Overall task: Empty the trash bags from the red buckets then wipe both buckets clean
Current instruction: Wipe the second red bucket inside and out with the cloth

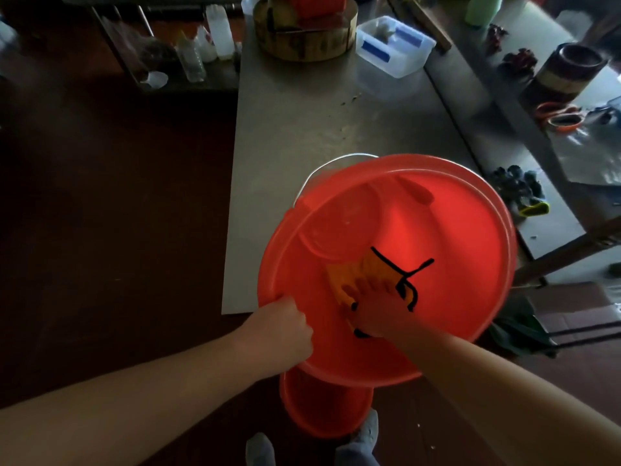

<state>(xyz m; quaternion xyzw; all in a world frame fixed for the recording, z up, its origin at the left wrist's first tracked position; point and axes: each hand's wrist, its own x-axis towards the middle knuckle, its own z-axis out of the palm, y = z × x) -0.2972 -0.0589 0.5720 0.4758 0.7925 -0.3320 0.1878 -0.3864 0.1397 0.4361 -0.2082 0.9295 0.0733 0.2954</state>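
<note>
Head view: you are tipping the red bucket (470,290) toward yourself, its mouth facing the camera, over the near edge of the steel table (302,129). Cannot tell whether it is resting on that edge. No bag is showing inside.

- Your left hand (285,326) is gripping the near-left rim, fingers curled over the lip.
- Your right hand (376,314) is reaching down inside. Its fingers (366,285) are lying spread and fairly straight, pressing an orange cloth (349,274) with black trim against the inner wall close to the base.
- The second red bucket (322,408) is standing on the floor below, just in front of your socked feet (364,432). Its inside is hidden.

Judgement: you are wiping this bucket's interior, and the second one is probably waiting its turn.

Doing it well:
- You are aiming for flat, even palm pressure, so the cloth is sliding rather than bunching under the fingertips.
- You are working in overlapping arcs, from the base corner up to the rim.
- You are using the left hand to turn the bucket, bringing each unwiped section under the cloth instead of overreaching.
- You are watching the loose black trim, which is likely to drag behind and smear.
- You are bracing firmly at the rim, since the thin wall is probably flexing under the push.
</note>
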